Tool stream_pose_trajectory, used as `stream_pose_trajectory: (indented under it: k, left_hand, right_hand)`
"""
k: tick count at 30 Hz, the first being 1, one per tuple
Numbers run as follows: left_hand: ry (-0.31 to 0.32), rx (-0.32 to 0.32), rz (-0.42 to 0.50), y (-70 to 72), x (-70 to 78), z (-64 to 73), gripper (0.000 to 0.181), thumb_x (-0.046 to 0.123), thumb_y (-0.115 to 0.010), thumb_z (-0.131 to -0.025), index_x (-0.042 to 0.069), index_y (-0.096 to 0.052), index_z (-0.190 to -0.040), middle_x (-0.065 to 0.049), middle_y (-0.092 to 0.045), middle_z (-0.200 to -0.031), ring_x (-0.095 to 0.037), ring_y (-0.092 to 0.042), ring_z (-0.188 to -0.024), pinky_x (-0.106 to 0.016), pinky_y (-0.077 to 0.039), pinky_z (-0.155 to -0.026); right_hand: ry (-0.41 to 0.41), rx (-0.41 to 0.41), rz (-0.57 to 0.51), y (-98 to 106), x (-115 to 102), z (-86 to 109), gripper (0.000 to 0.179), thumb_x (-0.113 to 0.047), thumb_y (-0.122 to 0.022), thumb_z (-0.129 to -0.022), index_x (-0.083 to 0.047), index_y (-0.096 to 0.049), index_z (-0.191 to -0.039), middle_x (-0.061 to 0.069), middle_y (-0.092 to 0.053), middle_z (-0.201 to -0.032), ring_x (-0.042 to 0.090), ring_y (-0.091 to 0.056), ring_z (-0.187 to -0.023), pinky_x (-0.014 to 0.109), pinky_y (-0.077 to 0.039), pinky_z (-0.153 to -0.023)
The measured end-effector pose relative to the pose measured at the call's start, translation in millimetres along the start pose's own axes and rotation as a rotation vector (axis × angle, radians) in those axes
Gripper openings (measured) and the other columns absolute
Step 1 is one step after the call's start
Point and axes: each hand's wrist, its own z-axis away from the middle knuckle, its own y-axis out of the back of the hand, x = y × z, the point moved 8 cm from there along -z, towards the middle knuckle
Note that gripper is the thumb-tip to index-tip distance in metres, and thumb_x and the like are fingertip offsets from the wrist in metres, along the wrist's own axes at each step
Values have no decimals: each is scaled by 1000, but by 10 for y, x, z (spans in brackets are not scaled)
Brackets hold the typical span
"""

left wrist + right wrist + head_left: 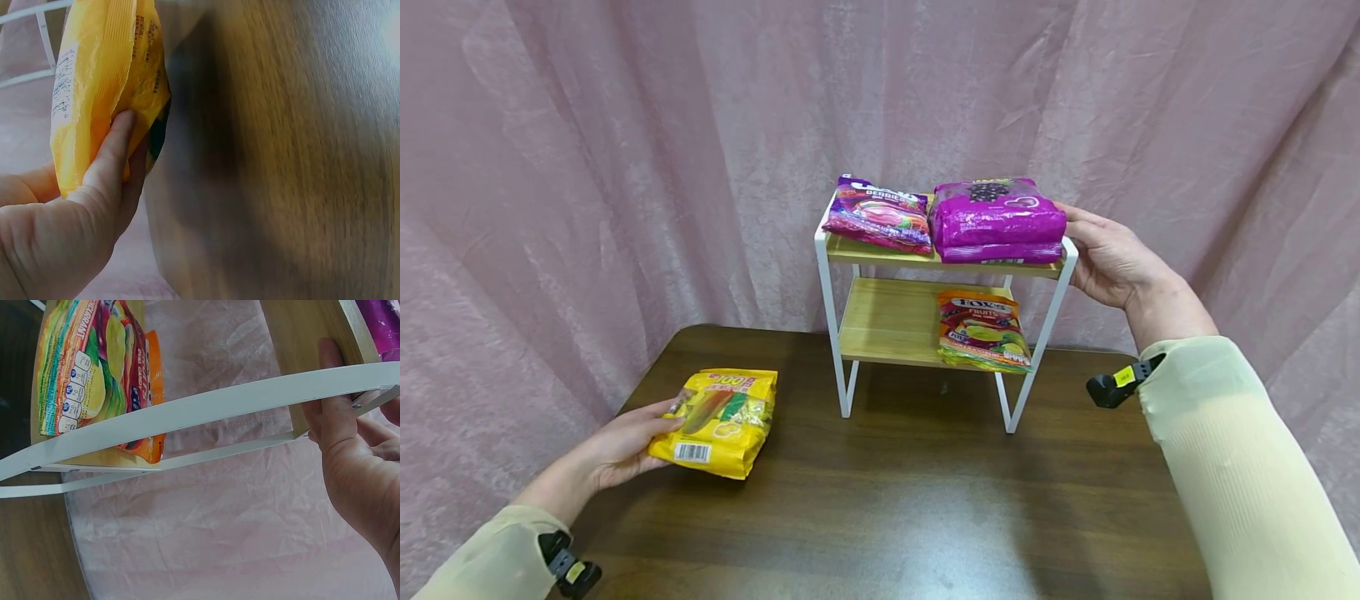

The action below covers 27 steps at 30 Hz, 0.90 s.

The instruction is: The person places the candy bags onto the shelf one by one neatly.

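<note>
A yellow candy bag [718, 421] with a fruit picture and a barcode is gripped by its left end in my left hand [628, 446], thumb on one face and fingers on the other. In the left wrist view the bag [103, 81] is tilted on edge, its dark shadow falling on the wood. My right hand [1112, 258] grips the right end of the small two-tier shelf rack [887, 321] at its upper board; in the right wrist view the thumb [331, 356] lies under that board. Right by the fingers sits a purple candy bag [996, 225] on top.
A berry candy bag [880, 215] lies on the upper board's left half. On the lower board, at the right, rests a red-orange fruit candy bag [983, 333]. The rack's white legs stand on a dark wooden table [880, 517], with a pink curtain [760, 150] behind.
</note>
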Motion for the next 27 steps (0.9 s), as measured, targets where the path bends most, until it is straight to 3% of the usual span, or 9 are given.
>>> stream_pose_trajectory:
  k: [15, 27]
  left_hand:
    - [-30, -40, -1, -372, 141, 162, 77, 15, -47, -110, 3, 8, -163, -12, -60, -121, -23, -67, -104, -44, -56, -93]
    - [-65, -145, 15, -615, 190, 315, 77, 15, -47, -110, -2, 8, -161, -12, -61, -121, -22, -67, -106, -43, -55, -96]
  right_hand:
    - [-6, -5, 0, -8, 3, 6, 67, -12, -56, -106, -17, -24, -164, 12, -66, -122, 20, -74, -89, 31, -61, -76]
    - [1, -2, -11, -3, 1, 6, 67, -11, -54, -107, -16, -20, -164, 11, -68, -118, 19, -74, -88, 32, -61, -74]
